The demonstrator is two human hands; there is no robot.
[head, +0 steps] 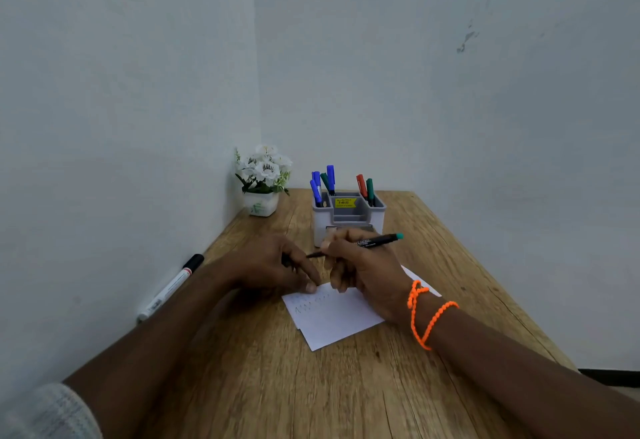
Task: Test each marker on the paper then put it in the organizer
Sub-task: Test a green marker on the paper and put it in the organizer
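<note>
Marker point(367, 242), centre frame, gripped in right hand point(360, 265), nib raised off paper point(332, 314); left hand point(273, 262) pinches a dark piece, likely the cap, fingertip pressing paper: recap squarely before lifting to organizer point(348, 217) directly above on bench point(311, 386).

Six markers stand in one organizer point(348, 220): three blue, two green, one red. Two more markers, one paper point(332, 317) and one flowerpot point(260, 203) complete the count.
</note>
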